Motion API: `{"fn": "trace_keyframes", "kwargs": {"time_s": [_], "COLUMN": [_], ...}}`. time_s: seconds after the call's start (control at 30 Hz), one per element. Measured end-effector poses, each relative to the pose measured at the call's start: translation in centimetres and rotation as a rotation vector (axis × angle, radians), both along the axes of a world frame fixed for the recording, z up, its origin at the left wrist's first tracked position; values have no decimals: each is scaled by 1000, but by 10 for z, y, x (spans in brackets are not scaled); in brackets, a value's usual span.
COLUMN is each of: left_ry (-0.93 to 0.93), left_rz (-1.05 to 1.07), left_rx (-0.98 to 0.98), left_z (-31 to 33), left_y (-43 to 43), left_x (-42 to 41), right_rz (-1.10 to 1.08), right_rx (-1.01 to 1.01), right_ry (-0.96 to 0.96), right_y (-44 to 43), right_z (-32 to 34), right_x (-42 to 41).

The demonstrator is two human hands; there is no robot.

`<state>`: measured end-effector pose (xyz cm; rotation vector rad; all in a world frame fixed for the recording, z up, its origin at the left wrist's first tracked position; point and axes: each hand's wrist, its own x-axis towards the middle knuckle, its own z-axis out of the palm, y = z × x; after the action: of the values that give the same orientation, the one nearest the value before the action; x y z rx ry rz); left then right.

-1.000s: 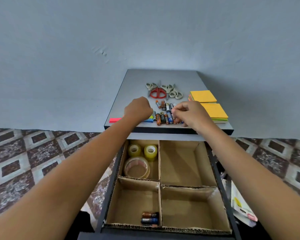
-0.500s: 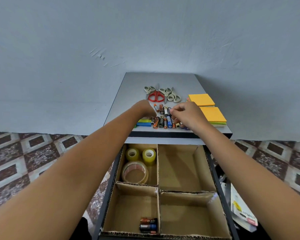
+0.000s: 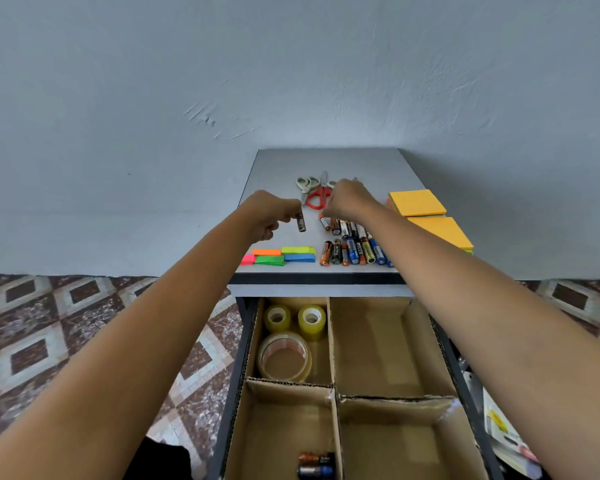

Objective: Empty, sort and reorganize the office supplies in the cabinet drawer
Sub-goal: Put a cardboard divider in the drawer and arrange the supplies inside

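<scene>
On the grey cabinet top (image 3: 326,161) lie several batteries (image 3: 354,251) in two rows, scissors (image 3: 317,195), yellow sticky note pads (image 3: 416,202) and coloured sticky flags (image 3: 281,256). My left hand (image 3: 274,213) pinches one dark battery (image 3: 301,221) and holds it upright just above the top, left of the rows. My right hand (image 3: 350,200) hangs over the back row with fingers curled down, fingertips pinching an orange-tipped battery (image 3: 324,222). Below, the open drawer (image 3: 333,341) has cardboard compartments. Two batteries (image 3: 316,464) lie in the near left one.
Two small yellow tape rolls (image 3: 278,318) and a large clear tape roll (image 3: 283,356) sit in the far left compartment. Both right compartments hold nothing. A plastic packet (image 3: 506,434) lies on the floor right of the drawer. Patterned tiles (image 3: 49,341) cover the floor.
My left hand lifted one battery out of the group and drew it left, uncovering the coloured flags. My right hand shifted back to the far battery row.
</scene>
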<state>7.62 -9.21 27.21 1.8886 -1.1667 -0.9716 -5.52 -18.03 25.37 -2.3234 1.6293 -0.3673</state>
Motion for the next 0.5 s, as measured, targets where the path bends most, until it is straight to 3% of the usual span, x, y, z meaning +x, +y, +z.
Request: {"fn": "trace_keyframes", "kwargs": {"time_s": [0.13,0.27,0.5], "left_ry": [85,29,-210], "left_rz": [3,-61,-173], "left_rx": [32,75,119], "left_z": [2,2,-1], "left_y": [5,6,3], "left_x": [8,6,-15], "right_rz": [-14,-34,-79], "right_rx": [14,5,136], "right_ry": [106,118,-238], "right_y": [1,0,5], "right_z": [-6,-13,6], "right_x": [7,10,-2]}}
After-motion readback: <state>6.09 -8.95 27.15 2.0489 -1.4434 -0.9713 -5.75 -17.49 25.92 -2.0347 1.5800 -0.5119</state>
